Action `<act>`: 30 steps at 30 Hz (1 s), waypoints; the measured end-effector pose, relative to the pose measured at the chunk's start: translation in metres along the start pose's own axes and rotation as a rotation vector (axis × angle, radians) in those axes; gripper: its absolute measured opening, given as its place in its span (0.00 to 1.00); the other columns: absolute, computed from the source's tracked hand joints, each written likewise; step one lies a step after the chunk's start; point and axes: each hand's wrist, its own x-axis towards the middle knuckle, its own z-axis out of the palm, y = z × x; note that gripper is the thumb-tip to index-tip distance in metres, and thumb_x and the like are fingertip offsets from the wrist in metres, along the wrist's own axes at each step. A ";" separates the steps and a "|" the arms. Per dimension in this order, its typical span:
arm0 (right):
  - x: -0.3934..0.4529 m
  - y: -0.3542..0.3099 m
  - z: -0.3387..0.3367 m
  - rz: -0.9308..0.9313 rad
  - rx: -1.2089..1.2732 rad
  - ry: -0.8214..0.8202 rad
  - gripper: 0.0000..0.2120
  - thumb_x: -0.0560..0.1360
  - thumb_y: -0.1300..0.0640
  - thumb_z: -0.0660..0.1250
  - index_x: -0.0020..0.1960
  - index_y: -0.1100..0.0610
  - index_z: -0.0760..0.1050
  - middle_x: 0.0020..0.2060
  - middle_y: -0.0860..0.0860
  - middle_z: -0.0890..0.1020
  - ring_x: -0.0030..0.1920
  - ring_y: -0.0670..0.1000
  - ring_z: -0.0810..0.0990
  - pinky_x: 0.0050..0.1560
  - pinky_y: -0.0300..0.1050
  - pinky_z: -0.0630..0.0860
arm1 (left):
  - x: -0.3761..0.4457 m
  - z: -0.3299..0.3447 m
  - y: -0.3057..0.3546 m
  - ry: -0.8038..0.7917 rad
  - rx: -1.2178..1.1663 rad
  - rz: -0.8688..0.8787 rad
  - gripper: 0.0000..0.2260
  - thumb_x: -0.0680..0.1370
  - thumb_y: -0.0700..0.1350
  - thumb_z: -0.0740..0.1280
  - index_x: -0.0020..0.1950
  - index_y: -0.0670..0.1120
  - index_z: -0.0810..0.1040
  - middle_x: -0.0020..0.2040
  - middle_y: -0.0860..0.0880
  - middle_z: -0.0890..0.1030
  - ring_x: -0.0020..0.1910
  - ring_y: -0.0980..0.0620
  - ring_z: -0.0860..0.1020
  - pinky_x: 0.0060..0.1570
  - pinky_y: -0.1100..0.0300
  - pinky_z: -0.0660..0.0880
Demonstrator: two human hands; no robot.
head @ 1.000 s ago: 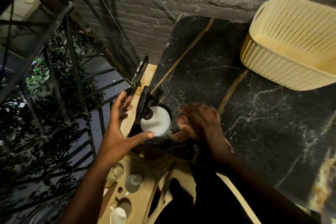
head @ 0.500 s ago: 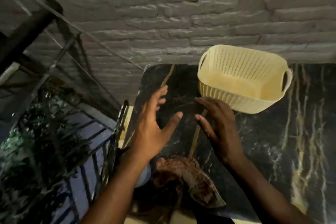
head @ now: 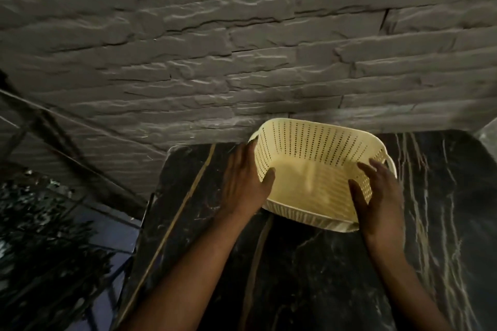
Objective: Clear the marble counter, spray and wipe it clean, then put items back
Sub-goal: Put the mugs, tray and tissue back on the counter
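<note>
Hands now on the cream basket (head: 317, 148), left hand (head: 246, 183) and right hand (head: 379, 196) gripping opposite sides, no longer reaching

The left hand (head: 243, 183) covers the basket's (head: 317, 153) left wall, and the right hand (head: 379, 196) hides its right front corner. The counter (head: 309, 277) runs off the bottom and right edges. The foliage (head: 40, 236) at lower left is dark and blurred.
</note>
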 end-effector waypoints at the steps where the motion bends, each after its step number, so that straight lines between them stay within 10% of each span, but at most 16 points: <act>1: 0.003 0.002 0.002 -0.004 -0.024 0.023 0.19 0.75 0.57 0.66 0.66 0.58 0.72 0.69 0.56 0.68 0.70 0.58 0.64 0.68 0.60 0.63 | 0.006 0.003 -0.001 -0.014 0.021 -0.009 0.33 0.77 0.54 0.65 0.77 0.48 0.55 0.76 0.46 0.61 0.74 0.47 0.60 0.71 0.52 0.61; 7: 0.018 0.013 0.003 0.142 0.015 0.084 0.23 0.76 0.58 0.64 0.70 0.57 0.66 0.74 0.58 0.61 0.74 0.57 0.57 0.71 0.59 0.57 | 0.032 0.009 0.001 -0.141 0.009 -0.146 0.35 0.79 0.54 0.62 0.79 0.46 0.47 0.78 0.44 0.56 0.76 0.45 0.57 0.72 0.51 0.59; 17: -0.016 -0.020 0.030 0.143 0.234 -0.027 0.25 0.80 0.52 0.58 0.75 0.53 0.56 0.72 0.56 0.63 0.71 0.57 0.64 0.68 0.62 0.63 | 0.031 -0.034 -0.050 -0.110 0.042 -0.204 0.20 0.75 0.53 0.67 0.62 0.43 0.73 0.56 0.44 0.80 0.54 0.44 0.79 0.51 0.52 0.77; 30: -0.138 -0.133 0.101 -0.132 0.230 -0.292 0.30 0.76 0.58 0.66 0.74 0.60 0.57 0.76 0.58 0.51 0.71 0.43 0.48 0.65 0.48 0.55 | -0.076 -0.130 -0.196 -0.175 0.129 -0.551 0.28 0.74 0.58 0.68 0.67 0.41 0.70 0.64 0.41 0.76 0.64 0.41 0.73 0.61 0.54 0.71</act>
